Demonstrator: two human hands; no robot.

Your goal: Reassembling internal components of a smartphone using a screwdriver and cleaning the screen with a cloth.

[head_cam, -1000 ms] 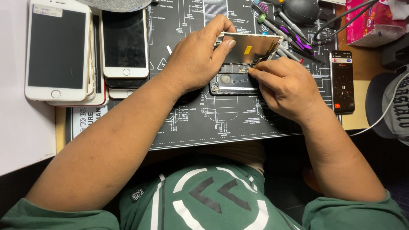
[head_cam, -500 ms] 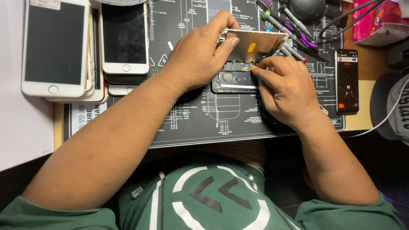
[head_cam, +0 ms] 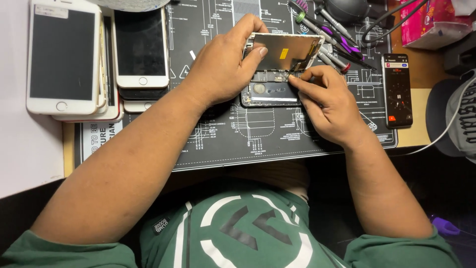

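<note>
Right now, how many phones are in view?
At least 5: white phone far left, white phone beside it, each atop a stack of partly hidden ones; opened phone under both hands; lit black phone at right.

Black mat [head_cam: 277,144] with white diagrams; white phones [head_cam: 62,57]; green shirt [head_cam: 238,233].

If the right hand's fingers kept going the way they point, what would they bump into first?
Probably the lifted screen panel that the left hand holds up; the right hand points up-left at the opened phone, though depth is unclear.

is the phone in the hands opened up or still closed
Opened: the left hand holds its screen panel lifted off the phone body.
</note>
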